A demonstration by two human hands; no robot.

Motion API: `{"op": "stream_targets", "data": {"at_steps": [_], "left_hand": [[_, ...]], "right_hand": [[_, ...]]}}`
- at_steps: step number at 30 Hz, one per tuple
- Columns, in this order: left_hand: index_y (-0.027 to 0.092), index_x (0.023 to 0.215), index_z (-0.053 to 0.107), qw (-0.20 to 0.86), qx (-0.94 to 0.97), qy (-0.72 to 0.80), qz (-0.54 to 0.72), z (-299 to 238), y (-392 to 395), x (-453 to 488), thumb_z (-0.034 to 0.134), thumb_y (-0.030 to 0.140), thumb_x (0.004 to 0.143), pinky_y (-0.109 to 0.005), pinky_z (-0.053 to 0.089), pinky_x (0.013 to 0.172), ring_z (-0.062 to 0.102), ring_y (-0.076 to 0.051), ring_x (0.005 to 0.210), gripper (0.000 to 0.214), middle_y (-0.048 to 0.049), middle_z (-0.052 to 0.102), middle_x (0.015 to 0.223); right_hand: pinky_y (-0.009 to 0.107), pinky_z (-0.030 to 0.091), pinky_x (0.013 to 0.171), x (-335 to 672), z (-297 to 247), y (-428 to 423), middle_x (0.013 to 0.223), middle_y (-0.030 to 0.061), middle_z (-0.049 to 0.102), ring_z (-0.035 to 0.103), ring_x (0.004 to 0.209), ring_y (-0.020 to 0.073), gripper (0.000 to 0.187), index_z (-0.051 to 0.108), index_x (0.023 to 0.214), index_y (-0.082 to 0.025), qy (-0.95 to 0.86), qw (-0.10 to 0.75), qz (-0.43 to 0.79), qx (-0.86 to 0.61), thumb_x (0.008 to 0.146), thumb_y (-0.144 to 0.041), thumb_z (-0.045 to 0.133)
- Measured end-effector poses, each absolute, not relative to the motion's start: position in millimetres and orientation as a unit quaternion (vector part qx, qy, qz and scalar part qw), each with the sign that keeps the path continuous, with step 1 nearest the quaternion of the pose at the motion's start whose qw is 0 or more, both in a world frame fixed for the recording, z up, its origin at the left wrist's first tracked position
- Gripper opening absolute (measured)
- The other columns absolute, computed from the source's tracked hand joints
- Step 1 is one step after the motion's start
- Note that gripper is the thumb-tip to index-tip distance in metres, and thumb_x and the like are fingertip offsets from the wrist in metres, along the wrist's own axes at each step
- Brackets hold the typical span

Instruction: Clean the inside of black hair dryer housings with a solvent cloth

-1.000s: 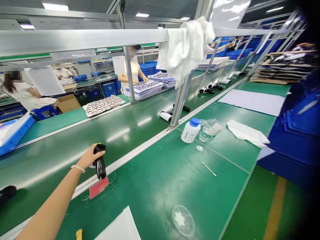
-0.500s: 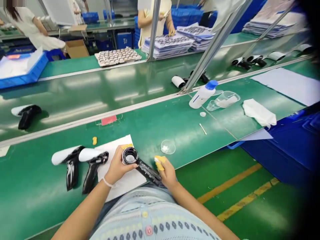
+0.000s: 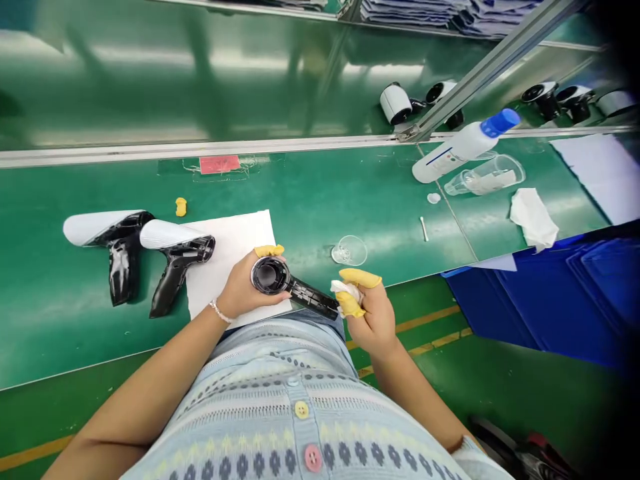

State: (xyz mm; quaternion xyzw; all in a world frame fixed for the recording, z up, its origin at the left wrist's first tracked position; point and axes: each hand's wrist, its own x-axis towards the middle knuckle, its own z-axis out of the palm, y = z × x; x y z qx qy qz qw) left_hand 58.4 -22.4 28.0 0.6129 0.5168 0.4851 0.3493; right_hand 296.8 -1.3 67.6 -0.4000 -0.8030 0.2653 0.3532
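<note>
My left hand [image 3: 245, 285] is closed around the round end of a black hair dryer housing [image 3: 313, 298], its open ring facing up and its handle pointing right. In my right hand [image 3: 373, 317] a white cloth [image 3: 345, 293] is pinched between fingers wearing yellow finger cots, beside the handle's end. Whether the cloth touches the handle I cannot tell. A white sheet [image 3: 235, 233] lies under my left hand. Two white-and-black hair dryer housings [image 3: 125, 257] [image 3: 175, 267] rest to the left. A small clear dish [image 3: 350, 251] sits just beyond my right hand.
A white bottle with a blue cap [image 3: 465, 147] stands at the right, near a clear plastic cup [image 3: 485, 177], a cotton swab [image 3: 424, 229] and a crumpled white cloth [image 3: 533, 219]. A yellow finger cot [image 3: 181, 207] lies at the left. A metal post [image 3: 495, 67] rises behind the bottle.
My view has tilted down toward the bench. My right hand has lifted slightly away from the housing's handle, and more of the white cloth shows. The left hand keeps its hold.
</note>
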Motion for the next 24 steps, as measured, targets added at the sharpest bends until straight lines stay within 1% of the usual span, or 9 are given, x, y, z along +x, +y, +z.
{"op": "stream_targets", "data": {"at_steps": [2, 4, 6, 8, 10, 12, 15, 19, 24], "left_hand": [[0.017, 0.108, 0.053, 0.346, 0.603, 0.522, 0.493, 27.3, -22.3, 60.2, 0.080, 0.038, 0.062, -0.039, 0.049, 0.093, 0.063, -0.024, 0.102, 0.057, -0.0106, 0.066, 0.104], [0.017, 0.106, 0.054, 0.340, 0.597, 0.524, 0.502, 27.4, -22.3, 62.0, 0.080, 0.038, 0.061, -0.037, 0.051, 0.090, 0.064, -0.023, 0.098, 0.055, -0.0095, 0.066, 0.104], [0.017, 0.105, 0.055, 0.332, 0.595, 0.531, 0.504, 28.0, -22.4, 63.4, 0.079, 0.038, 0.061, -0.035, 0.052, 0.086, 0.065, -0.022, 0.095, 0.054, -0.0075, 0.067, 0.101], [0.018, 0.106, 0.055, 0.323, 0.591, 0.543, 0.501, 28.6, -22.8, 64.4, 0.079, 0.037, 0.061, -0.034, 0.053, 0.084, 0.066, -0.022, 0.093, 0.054, -0.0061, 0.067, 0.101], [0.019, 0.107, 0.055, 0.318, 0.588, 0.552, 0.498, 28.7, -23.5, 65.6, 0.078, 0.036, 0.060, -0.034, 0.054, 0.084, 0.066, -0.022, 0.094, 0.055, -0.0056, 0.067, 0.103], [0.019, 0.107, 0.055, 0.315, 0.581, 0.558, 0.502, 28.1, -24.4, 67.6, 0.078, 0.037, 0.060, -0.034, 0.054, 0.086, 0.066, -0.022, 0.095, 0.055, -0.0055, 0.067, 0.104], [0.020, 0.106, 0.055, 0.304, 0.565, 0.567, 0.516, 26.4, -25.7, 72.3, 0.078, 0.041, 0.063, -0.033, 0.054, 0.085, 0.066, -0.021, 0.095, 0.054, -0.0051, 0.067, 0.104], [0.020, 0.106, 0.054, 0.292, 0.541, 0.587, 0.527, 24.5, -26.8, 78.4, 0.076, 0.045, 0.065, -0.033, 0.054, 0.087, 0.066, -0.020, 0.096, 0.053, -0.0049, 0.067, 0.107], [0.021, 0.105, 0.054, 0.278, 0.544, 0.598, 0.519, 26.1, -26.9, 80.6, 0.072, 0.045, 0.069, -0.033, 0.054, 0.086, 0.066, -0.020, 0.096, 0.046, -0.0036, 0.067, 0.103]], "right_hand": [[0.024, 0.041, 0.051, 278.6, 82.8, 4.1, 0.068, -0.0034, 0.058, 0.051, 0.053, 0.0116, 0.021, 0.054, 0.108, -0.022, -0.836, 0.332, 0.228, -0.374, 0.087, -0.019, 0.051], [0.026, 0.044, 0.056, 257.9, 93.8, 10.6, 0.075, 0.0002, 0.060, 0.054, 0.062, 0.0133, 0.013, 0.057, 0.098, -0.020, -0.870, 0.306, 0.190, -0.336, 0.088, -0.019, 0.049], [0.028, 0.046, 0.062, 238.9, 99.5, 15.9, 0.083, 0.0046, 0.060, 0.056, 0.074, 0.0156, 0.012, 0.060, 0.093, -0.018, -0.883, 0.304, 0.166, -0.317, 0.088, -0.018, 0.049], [0.029, 0.046, 0.065, 224.5, 100.7, 18.6, 0.086, 0.0062, 0.057, 0.055, 0.080, 0.0170, 0.012, 0.062, 0.089, -0.017, -0.882, 0.310, 0.149, -0.321, 0.086, -0.017, 0.050], [0.030, 0.043, 0.062, 215.6, 99.5, 18.8, 0.081, 0.0052, 0.052, 0.051, 0.076, 0.0172, 0.012, 0.061, 0.083, -0.017, -0.886, 0.303, 0.129, -0.326, 0.084, -0.015, 0.050], [0.030, 0.037, 0.057, 210.7, 97.9, 17.4, 0.073, 0.0034, 0.046, 0.044, 0.069, 0.0175, 0.012, 0.059, 0.077, -0.017, -0.892, 0.294, 0.110, -0.325, 0.082, -0.015, 0.048], [0.030, 0.031, 0.055, 207.7, 96.1, 14.7, 0.069, 0.0022, 0.040, 0.037, 0.065, 0.0172, 0.012, 0.058, 0.075, -0.017, -0.897, 0.288, 0.102, -0.318, 0.081, -0.015, 0.047], [0.030, 0.033, 0.058, 207.5, 96.1, 12.0, 0.070, 0.0019, 0.040, 0.039, 0.066, 0.0170, 0.011, 0.058, 0.079, -0.016, -0.897, 0.283, 0.135, -0.310, 0.081, -0.015, 0.047], [0.029, 0.032, 0.057, 206.0, 96.0, 13.4, 0.069, 0.0012, 0.040, 0.039, 0.066, 0.0167, 0.010, 0.054, 0.075, -0.018, -0.898, 0.277, 0.165, -0.300, 0.081, -0.014, 0.046]]}}
